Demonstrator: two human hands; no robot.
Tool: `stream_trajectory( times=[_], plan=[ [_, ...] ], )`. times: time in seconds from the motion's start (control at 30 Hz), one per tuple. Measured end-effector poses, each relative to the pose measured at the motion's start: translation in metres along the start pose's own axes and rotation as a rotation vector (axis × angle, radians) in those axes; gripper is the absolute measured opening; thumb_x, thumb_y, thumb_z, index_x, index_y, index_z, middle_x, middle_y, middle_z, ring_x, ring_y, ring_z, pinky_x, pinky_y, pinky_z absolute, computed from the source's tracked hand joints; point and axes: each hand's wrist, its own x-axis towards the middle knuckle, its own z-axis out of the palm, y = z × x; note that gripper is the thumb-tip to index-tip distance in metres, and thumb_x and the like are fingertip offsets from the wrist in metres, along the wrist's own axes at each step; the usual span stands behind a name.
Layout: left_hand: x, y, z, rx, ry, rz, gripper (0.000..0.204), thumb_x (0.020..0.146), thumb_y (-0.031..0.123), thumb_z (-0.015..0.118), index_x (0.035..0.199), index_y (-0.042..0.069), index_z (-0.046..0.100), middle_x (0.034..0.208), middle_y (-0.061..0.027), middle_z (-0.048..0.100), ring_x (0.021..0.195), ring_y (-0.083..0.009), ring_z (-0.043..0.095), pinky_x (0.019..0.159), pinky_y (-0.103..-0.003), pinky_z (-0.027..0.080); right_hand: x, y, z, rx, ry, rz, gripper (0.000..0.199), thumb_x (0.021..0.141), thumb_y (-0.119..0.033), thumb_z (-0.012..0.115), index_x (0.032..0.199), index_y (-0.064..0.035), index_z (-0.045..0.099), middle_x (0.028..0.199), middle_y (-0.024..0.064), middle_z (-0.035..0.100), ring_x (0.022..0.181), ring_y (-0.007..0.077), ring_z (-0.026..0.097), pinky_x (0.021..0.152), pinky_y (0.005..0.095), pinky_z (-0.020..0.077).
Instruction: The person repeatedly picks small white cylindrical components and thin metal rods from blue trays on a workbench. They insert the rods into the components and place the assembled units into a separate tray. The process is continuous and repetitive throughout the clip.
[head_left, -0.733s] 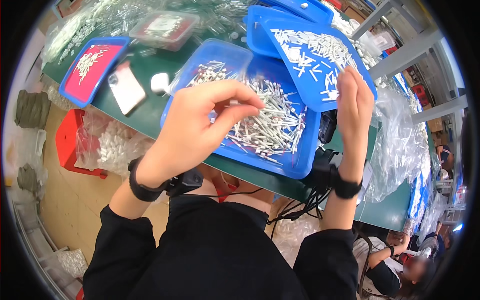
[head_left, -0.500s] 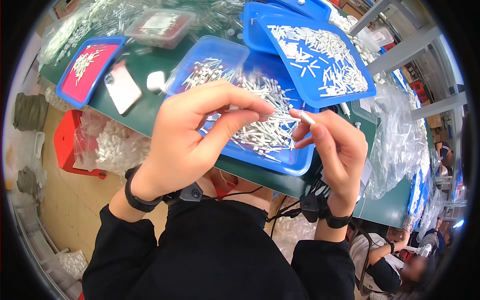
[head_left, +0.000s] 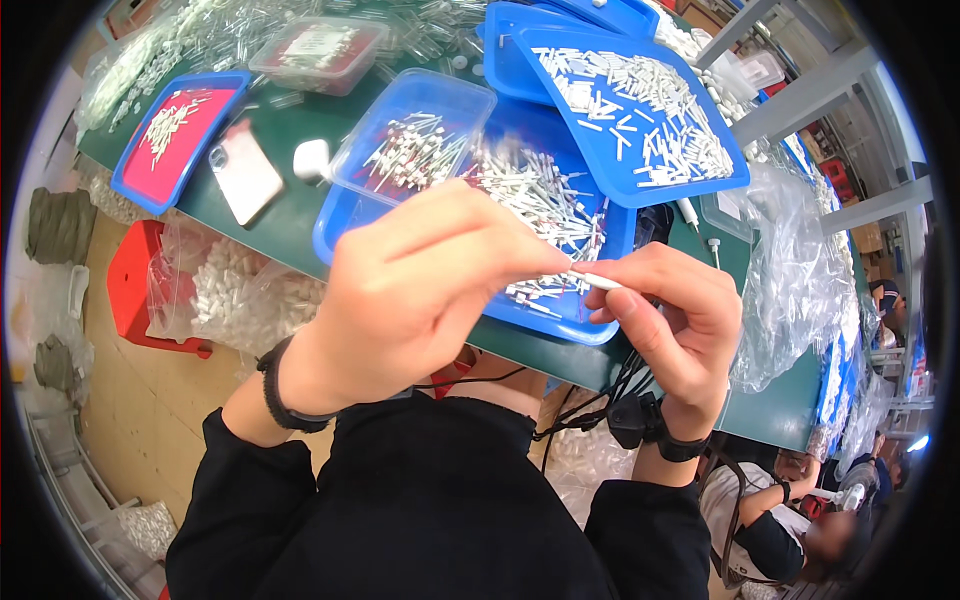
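White plastic tube (head_left: 597, 281) is pinched between left hand (head_left: 420, 290) and right hand (head_left: 672, 320) above blue tray (head_left: 560, 320). Aligning both ends squarely looks key.

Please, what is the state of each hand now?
Left hand: closed, pinching the small white plastic tube.
Right hand: closed, pinching the same tube's other end.

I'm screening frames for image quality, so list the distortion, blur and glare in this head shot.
Head view: strong fisheye, with a black circular rim and the green table edge bowed. Both hands, left and right, and the thin white tube between them are sharp. Light is even with soft shadows. The clear plastic bags show mild glare. A person's face at lower right is blurred.
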Motion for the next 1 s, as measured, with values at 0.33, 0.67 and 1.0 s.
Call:
stream_trajectory(
  times=[0.33, 0.67, 1.0],
  plan=[
    [-0.006, -0.002, 0.018, -0.27, 0.146, -0.302, 0.021, 0.073, -0.012, 0.068, 0.092, -0.002, 0.068, 0.09, -0.0115, 0.066, 0.078, -0.0167, 0.064, 0.067, -0.025, 0.053, -0.004, 0.012, 0.02, -0.294, 0.182, -0.109, 0.02, 0.077, 0.004, 0.069, 0.096, -0.0031, 0.07, 0.077, 0.0098, 0.067, 0.065, 0.0201, 0.065, 0.057, 0.028, 0.0493],
    [-0.009, -0.002, 0.007, -0.26, 0.057, -0.267, 0.022, 0.075, -0.016, 0.062, 0.09, -0.003, 0.072, 0.077, -0.0114, 0.067, 0.071, -0.0169, 0.067, 0.062, -0.024, 0.052, -0.004, 0.009, 0.03, -0.274, 0.221, -0.202, 0.016, 0.072, 0.005, 0.073, 0.085, -0.0009, 0.066, 0.074, 0.009, 0.066, 0.063, 0.0209, 0.064, 0.056, 0.0286, 0.0488],
    [-0.014, -0.015, 0.015, -0.277, 0.032, -0.265, 0.022, 0.077, -0.014, 0.059, 0.09, -0.003, 0.071, 0.078, -0.0124, 0.068, 0.07, -0.0164, 0.068, 0.062, -0.024, 0.052, -0.001, 0.016, 0.033, -0.468, 0.14, -0.299, 0.021, 0.073, 0.001, 0.074, 0.093, -0.001, 0.066, 0.075, 0.0087, 0.066, 0.065, 0.0218, 0.064, 0.059, 0.0313, 0.0502]
  ],
)
